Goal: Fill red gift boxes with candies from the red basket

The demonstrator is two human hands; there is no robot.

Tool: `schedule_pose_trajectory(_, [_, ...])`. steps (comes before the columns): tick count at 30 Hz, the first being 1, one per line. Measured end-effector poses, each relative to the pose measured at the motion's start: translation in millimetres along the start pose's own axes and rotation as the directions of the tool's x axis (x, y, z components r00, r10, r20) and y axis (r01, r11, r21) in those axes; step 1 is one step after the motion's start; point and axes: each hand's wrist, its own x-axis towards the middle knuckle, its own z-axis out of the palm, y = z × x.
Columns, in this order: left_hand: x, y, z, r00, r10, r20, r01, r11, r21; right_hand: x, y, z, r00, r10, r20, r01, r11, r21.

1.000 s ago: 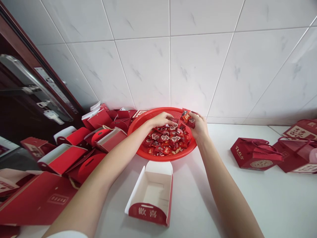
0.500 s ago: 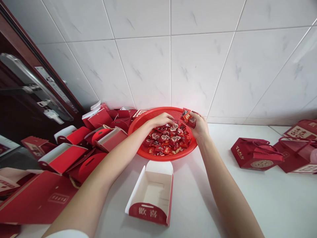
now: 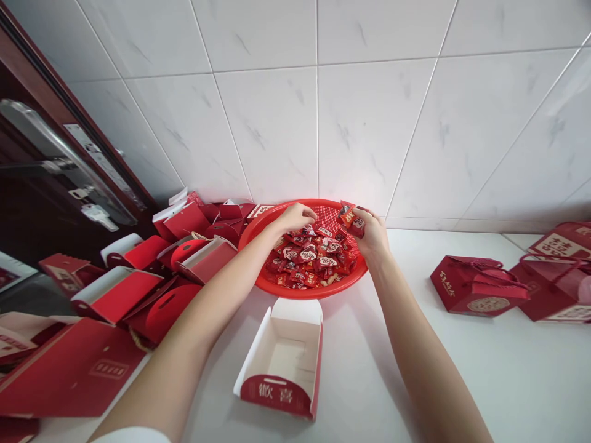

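A red plastic basket (image 3: 250, 280) with a perforated wall holds a heap of red-wrapped candies (image 3: 308, 253), with a few peanuts (image 3: 329, 280) at the front. Over the basket's back left part is my left hand (image 3: 296, 217), fingers curled together just above the heap; whatever they may hold is hidden. My right hand (image 3: 373, 235) is closed around several wrapped candies (image 3: 347, 214) at the right rim, their wrappers showing past the fingers. In front of the basket stands an open red and white gift box (image 3: 276, 397), its inside bare.
Several red gift boxes (image 3: 117, 295) crowd the left side, some open. Closed dark red boxes with cord handles (image 3: 478, 286) stand on the white tabletop (image 3: 415, 344) at right. A tiled wall (image 3: 360, 135) rises behind; a door handle (image 3: 55, 157) with keys is at left.
My left hand has drawn back to the left and slightly up from the candies, its fingers curling in. My right hand stays at the rim with its candies.
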Motion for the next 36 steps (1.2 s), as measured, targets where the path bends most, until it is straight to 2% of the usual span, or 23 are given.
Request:
schedule_pose_trajectory(5, [5.9, -16.8, -7.4, 0.992, -0.076, -0.096, 0.089, 0.986, 0.138, 0.9, 0.3, -0.5, 1.0, 0.008, 0.016, -0.008, 1.0, 0.001])
schedule_pose_trajectory(12, [12.0, -35.1, -2.6, 0.978, -0.191, -0.089, 0.209, 0.933, 0.292, 0.7, 0.9, -1.4, 1.0, 0.005, 0.019, -0.005, 1.0, 0.014])
schedule_pose_trajectory(21, [9.4, -27.2, -4.0, 0.959, -0.282, -0.009, 0.264, 0.883, 0.387, 0.3, 0.1, -0.3, 1.0, 0.016, 0.003, -0.016, 1.0, 0.016])
schedule_pose_trajectory(26, [4.4, -22.7, -3.2, 0.955, -0.293, -0.049, 0.287, 0.867, 0.407, -1.3, -0.9, 0.6, 1.0, 0.008, 0.009, -0.008, 1.0, 0.003])
schedule_pose_trajectory(29, [1.9, -18.4, 1.4, 0.971, -0.22, -0.09, 0.237, 0.876, 0.42, -1.6, -0.8, 0.9, 1.0, 0.006, 0.012, -0.006, 1.0, -0.003])
schedule_pose_trajectory(31, [2.0, -13.7, 7.3, 0.99, -0.113, -0.086, 0.139, 0.895, 0.424, -1.2, -0.6, 0.8, 1.0, 0.007, 0.01, -0.007, 1.0, -0.007])
schedule_pose_trajectory(33, [3.8, -9.0, 15.8, 0.999, 0.008, -0.039, 0.008, 0.914, 0.406, -0.4, -0.2, 0.5, 1.0, 0.011, 0.006, -0.01, 1.0, -0.009])
schedule_pose_trajectory(36, [7.4, -4.7, 32.1, 0.987, 0.153, 0.056, -0.163, 0.93, 0.33, 0.7, 0.3, 0.0, 1.0, 0.009, 0.0, -0.009, 1.0, -0.003])
